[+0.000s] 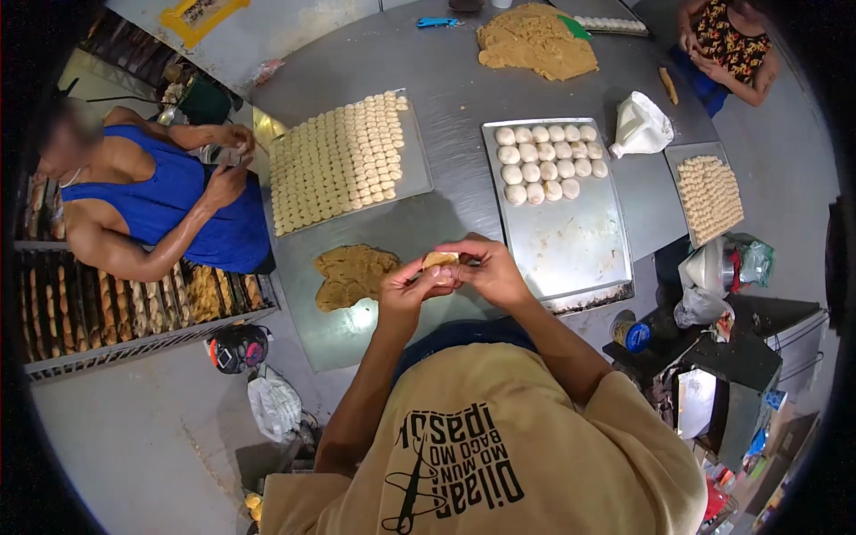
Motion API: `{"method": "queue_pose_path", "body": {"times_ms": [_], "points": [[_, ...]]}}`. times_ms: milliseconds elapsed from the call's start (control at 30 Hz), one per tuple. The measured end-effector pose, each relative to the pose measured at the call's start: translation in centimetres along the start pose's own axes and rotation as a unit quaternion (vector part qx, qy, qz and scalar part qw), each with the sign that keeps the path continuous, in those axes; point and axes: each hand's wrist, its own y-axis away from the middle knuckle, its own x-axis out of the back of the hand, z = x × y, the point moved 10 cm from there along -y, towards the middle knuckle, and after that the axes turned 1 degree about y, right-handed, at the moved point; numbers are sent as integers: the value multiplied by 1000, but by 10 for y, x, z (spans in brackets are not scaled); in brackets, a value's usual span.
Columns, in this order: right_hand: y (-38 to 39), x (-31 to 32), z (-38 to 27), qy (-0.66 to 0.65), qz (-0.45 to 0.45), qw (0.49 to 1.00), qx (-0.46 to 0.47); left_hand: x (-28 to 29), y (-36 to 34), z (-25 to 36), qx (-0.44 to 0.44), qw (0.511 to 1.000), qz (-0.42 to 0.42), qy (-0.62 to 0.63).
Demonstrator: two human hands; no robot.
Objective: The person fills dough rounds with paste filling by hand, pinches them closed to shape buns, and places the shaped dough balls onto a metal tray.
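Observation:
Both my hands meet over the near edge of the metal table (450,214), closed round a small dough piece (441,259) whose top looks tan. My left hand (406,290) pinches it from one side and my right hand (492,272) from the other; the fingers cover most of it. Just left of my left hand lies a brown lump of dough or filling (349,278). On the right, a metal tray (571,245) bears rows of round white dough balls (535,153) in its far part. A larger tray (415,169) at the left is filled with small pale dough pieces (334,160).
A bigger brown mound (535,43) sits at the table's far side, near a white plastic bag (642,125). Another tray of small pieces (711,198) stands far right. A person in blue (152,187) works at the left, by racks of baked goods (125,303); another (727,45) works far right.

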Motion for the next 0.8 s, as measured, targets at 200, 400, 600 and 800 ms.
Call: {"method": "queue_pose_path", "body": {"times_ms": [200, 400, 600, 800], "points": [[-14, 17, 28, 91, 30, 995, 1, 11, -6, -9, 43, 999, 17, 0], [-19, 17, 46, 107, 36, 993, 23, 29, -19, -34, 64, 993, 39, -90], [-32, 23, 71, 145, 29, 988, 52, 26, -33, -57, 86, 994, 11, -70], [-28, 37, 87, 94, 36, 995, -5, 37, -36, -74, 99, 990, 94, 44]]}}
